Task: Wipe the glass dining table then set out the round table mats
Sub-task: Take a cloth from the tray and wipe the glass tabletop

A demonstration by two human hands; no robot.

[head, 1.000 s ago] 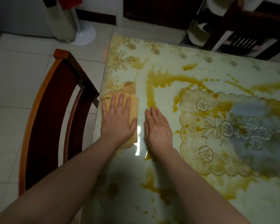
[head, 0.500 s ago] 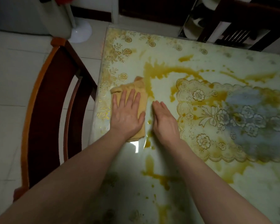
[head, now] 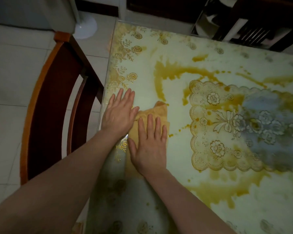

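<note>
R hand (head: 150, 146) lies flat, fingers straight, pressing the folded yellow cloth (head: 159, 112) onto the glass tabletop (head: 176, 53) near its left edge. L hand (head: 119, 114) flat w/ fingers spread on the glass just left of the cloth, thumb touching it; neither grip curls round anything. Yellow-brown spill streaks (head: 179, 71) lie far & right of the cloth.

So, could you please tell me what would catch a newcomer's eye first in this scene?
Probably the yellow-brown spill streaked across the glass table, around the gold floral mat pattern to the right. Next, the two flat hands near the left edge: the right hand presses a yellow cloth, the left hand beside it.
</note>
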